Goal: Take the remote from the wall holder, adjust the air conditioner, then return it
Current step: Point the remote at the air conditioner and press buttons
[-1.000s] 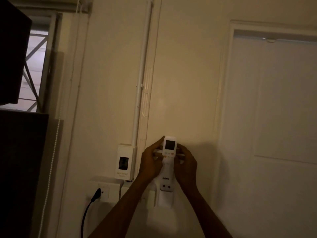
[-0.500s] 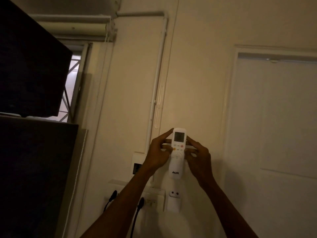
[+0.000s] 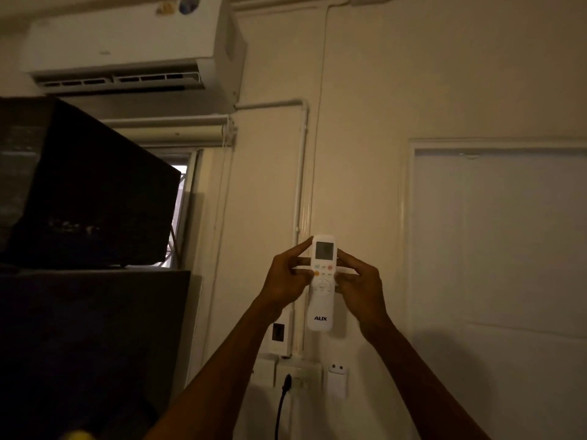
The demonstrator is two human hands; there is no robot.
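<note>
White remote (image 3: 322,300) upright, pinched between left hand (image 3: 287,281) and right hand (image 3: 360,285).

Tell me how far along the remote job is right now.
Done: the remote is out of the wall holder, which sits empty below. In hand: left hand and right hand hold it upright, the left thumb at its orange button; the air conditioner is up to the left. Left: finish adjusting, then slot the remote back.
</note>
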